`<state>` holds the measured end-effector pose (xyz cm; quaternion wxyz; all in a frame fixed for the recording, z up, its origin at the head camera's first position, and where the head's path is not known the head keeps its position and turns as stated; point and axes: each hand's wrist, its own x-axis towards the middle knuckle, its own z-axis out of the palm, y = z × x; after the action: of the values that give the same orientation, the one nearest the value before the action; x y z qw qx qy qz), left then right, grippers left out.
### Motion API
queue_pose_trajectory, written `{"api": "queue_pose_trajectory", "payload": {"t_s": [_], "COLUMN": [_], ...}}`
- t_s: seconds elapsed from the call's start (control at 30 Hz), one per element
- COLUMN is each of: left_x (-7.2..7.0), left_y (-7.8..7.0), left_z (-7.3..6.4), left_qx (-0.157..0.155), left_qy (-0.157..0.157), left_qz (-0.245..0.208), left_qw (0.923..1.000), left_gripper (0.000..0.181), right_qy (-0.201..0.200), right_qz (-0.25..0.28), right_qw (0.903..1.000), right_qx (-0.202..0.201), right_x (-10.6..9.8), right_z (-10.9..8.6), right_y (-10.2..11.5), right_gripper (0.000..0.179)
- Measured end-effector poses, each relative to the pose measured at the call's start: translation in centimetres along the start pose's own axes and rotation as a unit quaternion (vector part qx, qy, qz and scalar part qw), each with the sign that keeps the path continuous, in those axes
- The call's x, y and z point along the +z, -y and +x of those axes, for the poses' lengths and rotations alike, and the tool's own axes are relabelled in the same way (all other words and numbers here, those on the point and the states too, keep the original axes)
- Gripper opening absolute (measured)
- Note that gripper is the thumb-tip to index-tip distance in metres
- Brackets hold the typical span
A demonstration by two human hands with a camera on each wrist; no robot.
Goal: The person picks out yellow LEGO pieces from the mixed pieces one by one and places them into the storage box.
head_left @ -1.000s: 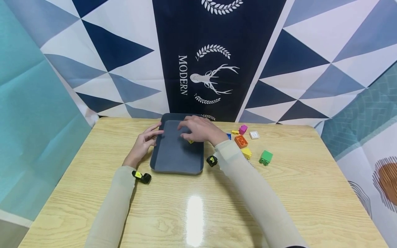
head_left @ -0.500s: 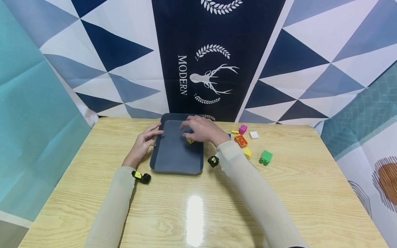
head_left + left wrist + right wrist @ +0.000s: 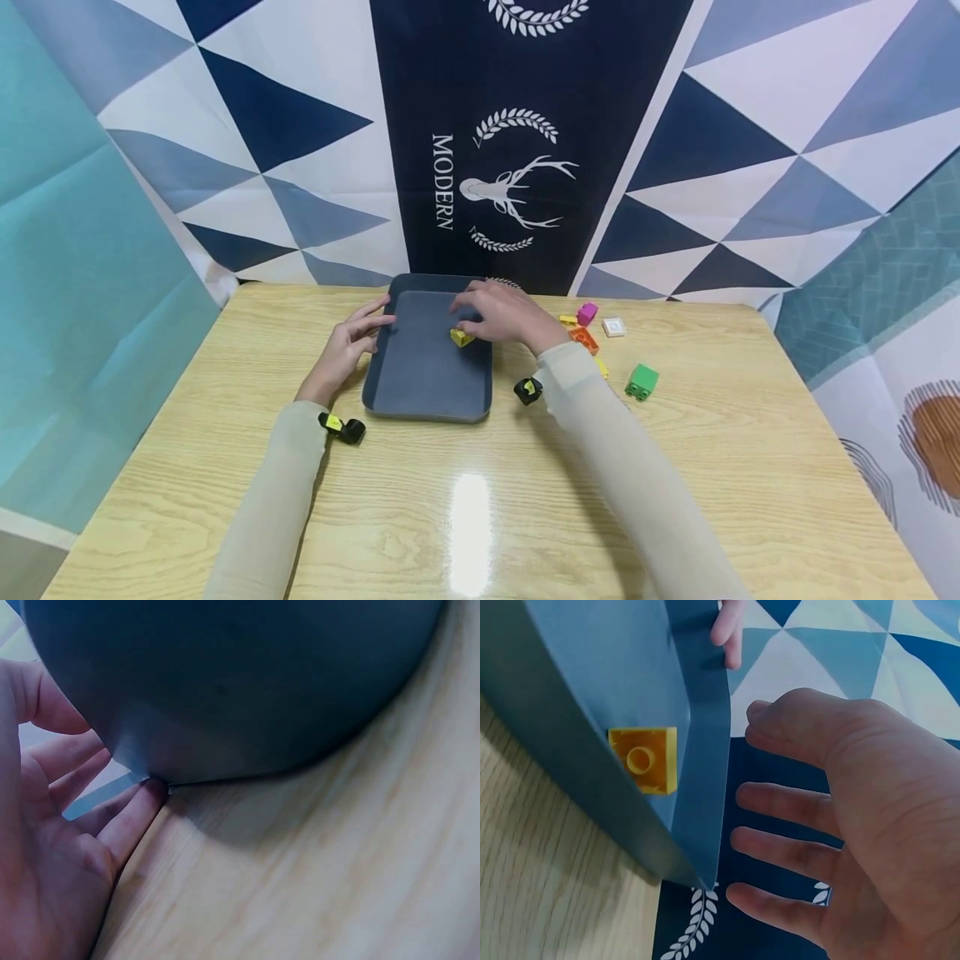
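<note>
At far left, I see the left hand (image 3: 343, 346), relaxed fingers touching the tray (image 3: 427, 387); between both hands, inside it, sits the yellow brick (image 3: 461, 337). The right hand (image 3: 501, 315), released, hovers beside that; right of it, the green brick (image 3: 642, 382) on the desk (image 3: 375, 500).

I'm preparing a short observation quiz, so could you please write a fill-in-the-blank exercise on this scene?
The block inside the tray is ____.
In the head view, the left hand touches the tray's ____ side.
In that view, the rightmost block on the table is ____.
The word printed on the backdrop is ____.

Missing words: yellow; left; green; MODERN.
</note>
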<state>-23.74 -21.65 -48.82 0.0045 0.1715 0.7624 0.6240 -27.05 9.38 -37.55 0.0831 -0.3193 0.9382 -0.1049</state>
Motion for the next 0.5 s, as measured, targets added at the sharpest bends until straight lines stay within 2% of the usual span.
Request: {"api": "queue_pose_trajectory", "payload": {"t_s": [0.23,0.5], "left_x": [0.0,0.0], "left_y": [-0.1,-0.2], "left_z": [0.0,-0.1], "left_qx": [-0.006,-0.003], "left_qy": [0.001,-0.001], "left_qz": [-0.006,-0.006], "left_qw": [1.0000,1.0000], "left_gripper": [0.049,0.050], "right_qy": [-0.004,-0.010], "right_qz": [0.001,0.002], "right_qw": [0.9999,0.9998], "right_qx": [0.016,0.015], "right_x": [-0.1,-0.1], "right_z": [-0.7,-0.9], "right_y": [-0.8,-1.3], "right_gripper": [0.036,0.036]}}
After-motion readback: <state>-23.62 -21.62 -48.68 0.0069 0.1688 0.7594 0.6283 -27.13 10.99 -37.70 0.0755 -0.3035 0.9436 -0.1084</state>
